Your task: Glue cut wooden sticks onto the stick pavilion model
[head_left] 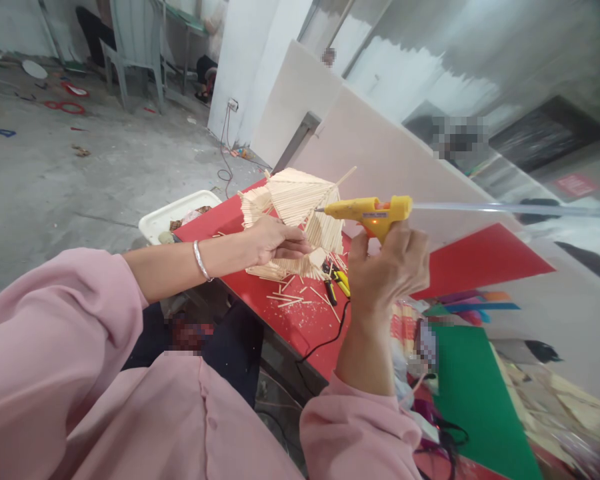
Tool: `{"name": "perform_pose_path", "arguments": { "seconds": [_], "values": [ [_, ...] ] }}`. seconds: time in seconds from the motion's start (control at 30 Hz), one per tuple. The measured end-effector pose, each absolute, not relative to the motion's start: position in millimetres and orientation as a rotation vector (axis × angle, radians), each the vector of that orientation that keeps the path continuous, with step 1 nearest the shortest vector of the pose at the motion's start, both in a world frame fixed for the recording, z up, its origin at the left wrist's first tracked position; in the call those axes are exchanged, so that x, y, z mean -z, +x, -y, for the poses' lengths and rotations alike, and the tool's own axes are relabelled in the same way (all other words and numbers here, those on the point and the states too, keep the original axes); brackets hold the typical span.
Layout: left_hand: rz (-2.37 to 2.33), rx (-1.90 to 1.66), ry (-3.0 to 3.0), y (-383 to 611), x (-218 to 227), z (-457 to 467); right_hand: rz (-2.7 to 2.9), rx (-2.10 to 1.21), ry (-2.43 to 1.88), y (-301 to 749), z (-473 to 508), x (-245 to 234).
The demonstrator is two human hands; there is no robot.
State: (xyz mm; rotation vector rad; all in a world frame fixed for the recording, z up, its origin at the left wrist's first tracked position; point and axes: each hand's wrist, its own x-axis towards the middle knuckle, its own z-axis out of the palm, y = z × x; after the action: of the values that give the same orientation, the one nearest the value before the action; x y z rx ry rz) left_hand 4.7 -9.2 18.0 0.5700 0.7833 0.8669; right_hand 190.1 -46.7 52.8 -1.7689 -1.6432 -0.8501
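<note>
My right hand (387, 267) is wrapped round the grip of a yellow hot glue gun (367, 212), with a clear glue stick (505, 209) jutting out behind it to the right. The gun's nozzle touches a model built of thin wooden sticks (300, 200) that stands on the red table (300, 320). My left hand (275, 241), with a silver bangle on the wrist, pinches the lower side of the stick model and steadies it. Both sleeves are pink.
Loose sticks and yellow-handled pliers (337, 280) lie on the red table under the model. A black cord (325, 343) runs off the table edge. A white tray (173, 217) sits left of the table. Coloured sheets (473, 387) lie at right. A grey chair (135, 40) stands far back.
</note>
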Motion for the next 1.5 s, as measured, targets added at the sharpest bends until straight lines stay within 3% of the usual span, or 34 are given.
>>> {"name": "perform_pose_path", "arguments": {
  "seconds": [0.47,0.93,1.5],
  "values": [
    [-0.690,-0.845,0.543,5.1,-12.6,2.5,1.610,1.002,-1.723,194.4,40.4,-47.0],
    [-0.662,-0.802,0.569,0.2,-6.1,-0.6,1.636,0.840,-1.753,190.9,48.1,-52.4],
    [-0.915,-0.784,0.862,-58.2,-34.0,59.0,1.546,0.695,-1.934,189.2,65.0,-61.1]
  ]
}}
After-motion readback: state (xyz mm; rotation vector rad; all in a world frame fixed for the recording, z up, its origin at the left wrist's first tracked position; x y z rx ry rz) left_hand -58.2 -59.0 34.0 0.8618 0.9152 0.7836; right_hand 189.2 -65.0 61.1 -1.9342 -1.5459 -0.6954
